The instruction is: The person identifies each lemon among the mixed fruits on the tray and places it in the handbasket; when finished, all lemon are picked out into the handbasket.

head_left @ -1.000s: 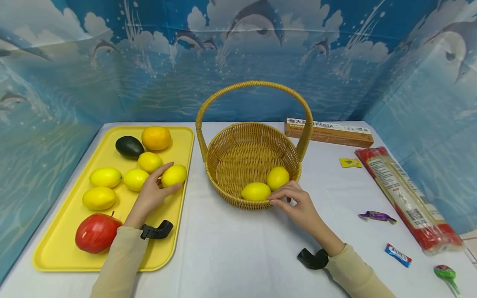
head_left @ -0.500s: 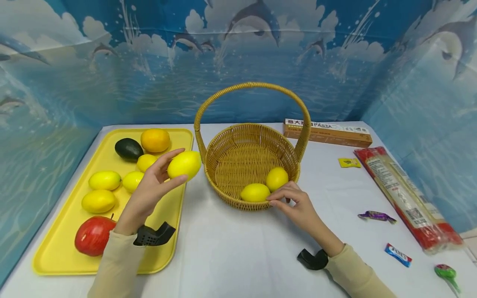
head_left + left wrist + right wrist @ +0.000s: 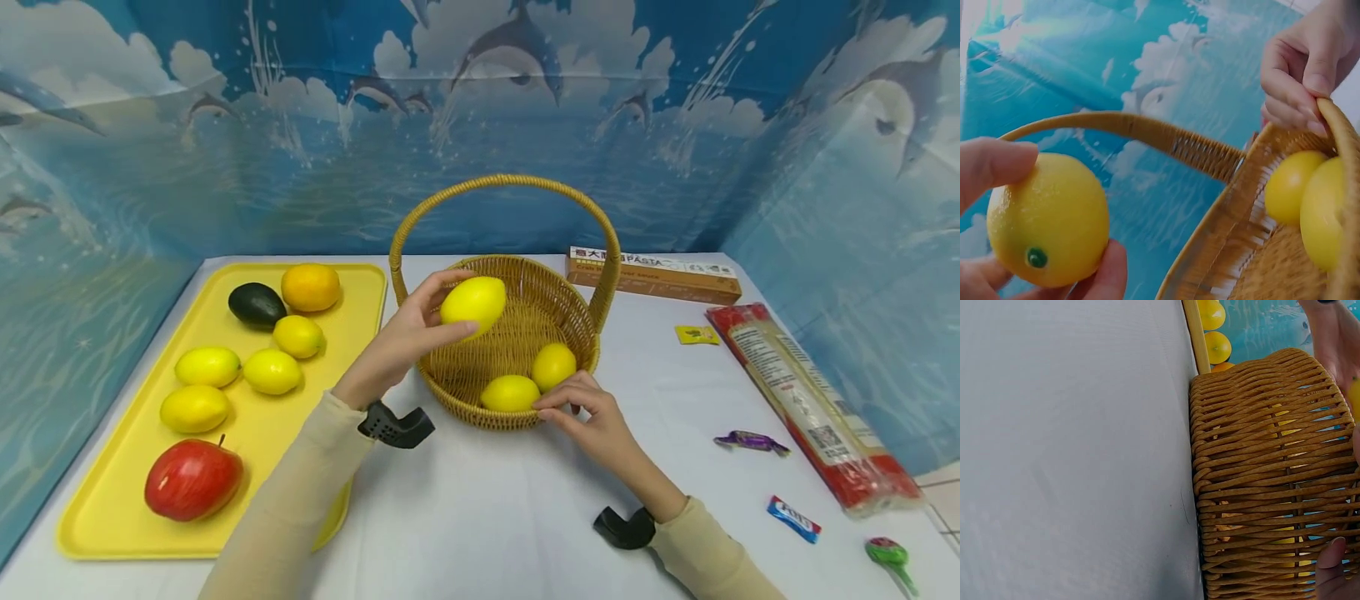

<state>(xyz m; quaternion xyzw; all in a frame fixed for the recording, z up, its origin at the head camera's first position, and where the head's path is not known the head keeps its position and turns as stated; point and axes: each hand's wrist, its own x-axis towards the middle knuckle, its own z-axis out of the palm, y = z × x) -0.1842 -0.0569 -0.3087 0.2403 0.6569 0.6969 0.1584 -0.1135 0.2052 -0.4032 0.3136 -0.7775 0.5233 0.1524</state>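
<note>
My left hand (image 3: 408, 333) grips a yellow lemon (image 3: 473, 302) (image 3: 1047, 220) in the air over the left part of a wicker basket (image 3: 450, 397) (image 3: 1254, 469). Two more lemons (image 3: 510, 392) (image 3: 553, 366) lie at the basket's front, also seen close in the left wrist view (image 3: 1288, 185). My right hand (image 3: 592, 417) holds the basket's front rim, fingers curled over it (image 3: 1300, 75). The basket handle (image 3: 502, 185) arches above.
A yellow tray (image 3: 105, 533) at left carries several lemons (image 3: 207, 366), an orange (image 3: 310, 287), an avocado (image 3: 257, 305) and a red apple (image 3: 193, 478). At right lie a pasta box (image 3: 651, 275), a red noodle packet (image 3: 806, 400), a yellow sachet (image 3: 696, 334), wrapped candies (image 3: 750, 442) and a lollipop (image 3: 888, 555).
My left hand lifted a lemon off the tray and carried it right and up, to above the basket. The right hand stayed on the basket's rim.
</note>
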